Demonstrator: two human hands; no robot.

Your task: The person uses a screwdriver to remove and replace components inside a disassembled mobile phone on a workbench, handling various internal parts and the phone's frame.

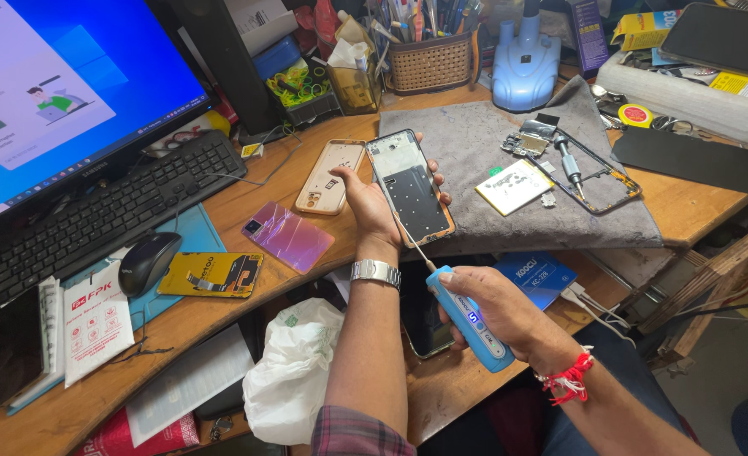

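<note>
The left hand (372,203) is closed around an opened smartphone chassis with an orange-gold rim and dark inner plate (409,187), holding it tilted above the front edge of the grey felt work mat (475,148); thumb and fingers press on its long sides. The right hand (496,314) is wrapped around a slim light-blue electric screwdriver (468,317), whose thin bit reaches up to the lower part of the chassis.

The chassis looks light, thin and rigid, yet likely to flex or crack if squeezed across its middle; its exposed inner plate is probably delicate, so the metal side rails seem the safest place to hold it. The smooth rim may be slippery. The screwdriver looks light, and its rounded plastic body suits a full-fist hold.

Room is tight on the wooden bench (695,211). Just beside the left hand lies a beige phone back cover (330,177), and nearer the front edge an iridescent pink back panel (289,236). On the mat's right side rest a bare phone frame with a small screwdriver lying in it (589,173) and a pale rectangular battery (514,187), with loose small parts about them. A black keyboard (104,211) and a black mouse (146,262) fill the left. The bench edge runs just below the hands, with a white plastic bag (294,371) beneath it.
</note>
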